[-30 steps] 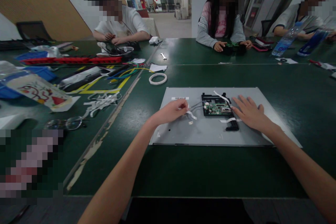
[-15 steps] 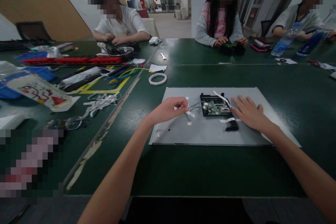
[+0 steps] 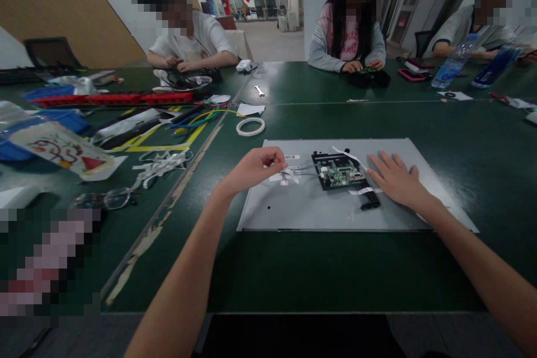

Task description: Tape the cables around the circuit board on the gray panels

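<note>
1. The circuit board (image 3: 342, 175) sits in its black frame (image 3: 331, 154) on the grey panel (image 3: 310, 215), a little right of the panel's middle. I take the board as the dial's centre, with twelve pointing straight away from the worker.
2. At nine o'clock, the left hand (image 3: 260, 168) has thumb and forefinger brought together in a pinch, and it looks to me as though they have a bit of white tape (image 3: 291, 177) between them. I can't tell whether the rest of that hand touches the panel.
3. Grey cables (image 3: 308, 174) run from the board's nine o'clock side toward those fingers. A barcode label (image 3: 292, 157) shows between nine and ten.
4. At three, the right hand (image 3: 396, 182) lies palm down on the panel, its fingers spread apart and the thumb out. The fingers nearest the board are just beside a white strip (image 3: 349, 155) that crosses the frame's upper corner.
5. Between four and five, a black bracket (image 3: 370, 200) sticks out, with a lower white strip (image 3: 359, 191) beside it.
6. On the green table (image 3: 356, 274), a tape roll (image 3: 250, 134) lies at ten and a small wrench (image 3: 259, 91) between ten and eleven, farther off. A tangle of white strips (image 3: 165, 165) is at nine.
7. Around twelve, a co-worker in a pink top (image 3: 348, 36) bends over a dark object (image 3: 369, 78).
</note>
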A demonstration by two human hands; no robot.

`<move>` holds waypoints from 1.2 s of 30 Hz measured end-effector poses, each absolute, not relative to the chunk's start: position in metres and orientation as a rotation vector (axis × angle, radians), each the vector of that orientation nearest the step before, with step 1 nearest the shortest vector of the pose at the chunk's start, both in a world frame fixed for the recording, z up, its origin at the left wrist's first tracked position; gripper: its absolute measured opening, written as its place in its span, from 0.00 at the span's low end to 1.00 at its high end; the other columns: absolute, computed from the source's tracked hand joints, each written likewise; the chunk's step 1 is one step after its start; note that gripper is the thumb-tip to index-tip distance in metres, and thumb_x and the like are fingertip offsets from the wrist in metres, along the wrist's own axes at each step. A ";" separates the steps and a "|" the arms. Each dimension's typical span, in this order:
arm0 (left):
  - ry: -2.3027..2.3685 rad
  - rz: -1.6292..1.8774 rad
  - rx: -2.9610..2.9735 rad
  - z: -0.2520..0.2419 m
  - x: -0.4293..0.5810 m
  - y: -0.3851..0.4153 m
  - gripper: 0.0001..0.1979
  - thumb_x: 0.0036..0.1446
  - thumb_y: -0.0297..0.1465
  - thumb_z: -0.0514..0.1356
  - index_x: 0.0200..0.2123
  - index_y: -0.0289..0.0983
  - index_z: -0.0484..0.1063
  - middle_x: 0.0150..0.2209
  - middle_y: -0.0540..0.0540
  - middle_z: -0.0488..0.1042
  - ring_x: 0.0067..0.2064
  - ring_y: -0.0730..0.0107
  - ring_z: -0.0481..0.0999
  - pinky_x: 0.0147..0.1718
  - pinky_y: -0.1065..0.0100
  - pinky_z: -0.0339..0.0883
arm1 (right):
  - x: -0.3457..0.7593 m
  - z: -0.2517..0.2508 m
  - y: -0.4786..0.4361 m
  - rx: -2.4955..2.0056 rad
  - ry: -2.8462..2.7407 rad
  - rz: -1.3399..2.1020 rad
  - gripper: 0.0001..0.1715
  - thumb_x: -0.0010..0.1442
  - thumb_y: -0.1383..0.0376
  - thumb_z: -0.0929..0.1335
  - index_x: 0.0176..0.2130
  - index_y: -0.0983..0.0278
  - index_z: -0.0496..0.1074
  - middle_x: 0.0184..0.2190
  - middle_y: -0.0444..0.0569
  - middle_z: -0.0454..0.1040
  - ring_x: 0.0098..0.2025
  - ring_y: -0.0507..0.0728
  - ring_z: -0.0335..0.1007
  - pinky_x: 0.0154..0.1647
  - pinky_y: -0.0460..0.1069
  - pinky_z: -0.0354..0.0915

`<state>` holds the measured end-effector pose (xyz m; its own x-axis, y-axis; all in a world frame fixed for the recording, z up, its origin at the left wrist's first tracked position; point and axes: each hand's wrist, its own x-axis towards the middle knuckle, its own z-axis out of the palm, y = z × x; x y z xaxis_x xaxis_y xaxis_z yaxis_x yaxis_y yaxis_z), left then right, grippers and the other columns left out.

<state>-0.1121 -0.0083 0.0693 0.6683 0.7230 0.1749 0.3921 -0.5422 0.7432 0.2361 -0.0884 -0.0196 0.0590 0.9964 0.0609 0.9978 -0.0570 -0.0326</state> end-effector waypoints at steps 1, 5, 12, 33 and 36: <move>0.861 0.602 2.195 0.069 -0.111 -0.009 0.09 0.56 0.34 0.56 0.28 0.34 0.67 0.26 0.50 0.68 0.29 0.77 0.66 0.29 0.74 0.60 | 0.237 -0.020 -0.088 -2.224 -2.106 -0.022 0.33 0.63 0.48 0.48 0.63 0.54 0.50 0.64 0.51 0.47 0.61 0.74 0.43 0.48 0.77 0.49; 0.874 0.581 2.203 0.066 -0.107 -0.010 0.09 0.56 0.34 0.55 0.28 0.34 0.67 0.26 0.51 0.67 0.28 0.77 0.65 0.28 0.74 0.59 | 0.241 -0.018 -0.082 -2.138 -2.044 0.037 0.33 0.64 0.48 0.48 0.61 0.56 0.55 0.62 0.51 0.53 0.61 0.72 0.47 0.50 0.75 0.50; 0.896 0.660 2.204 0.063 -0.107 -0.007 0.09 0.56 0.35 0.56 0.28 0.34 0.67 0.25 0.51 0.66 0.27 0.77 0.63 0.27 0.74 0.57 | 0.224 0.001 -0.081 -1.622 -2.261 0.181 0.38 0.62 0.46 0.55 0.65 0.59 0.46 0.64 0.47 0.48 0.65 0.62 0.38 0.62 0.62 0.46; 0.868 0.759 2.051 0.066 -0.106 -0.009 0.09 0.55 0.35 0.57 0.30 0.34 0.68 0.23 0.53 0.59 0.24 0.79 0.56 0.22 0.75 0.50 | 0.223 0.016 -0.059 -1.403 -2.235 0.516 0.58 0.47 0.47 0.69 0.66 0.58 0.39 0.64 0.52 0.47 0.62 0.65 0.47 0.60 0.61 0.51; 0.846 0.748 2.027 0.066 -0.104 -0.011 0.09 0.56 0.35 0.57 0.29 0.34 0.67 0.23 0.53 0.59 0.24 0.80 0.57 0.22 0.75 0.50 | 0.224 0.013 -0.060 -1.417 -2.223 0.480 0.57 0.48 0.46 0.68 0.66 0.58 0.39 0.63 0.52 0.47 0.62 0.65 0.47 0.60 0.60 0.51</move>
<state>-0.1045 -0.0108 0.0663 0.6018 0.7716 0.2062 0.2997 -0.4574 0.8372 0.2244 -0.0601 0.0131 -0.3649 0.9113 0.1905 0.7518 0.4091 -0.5172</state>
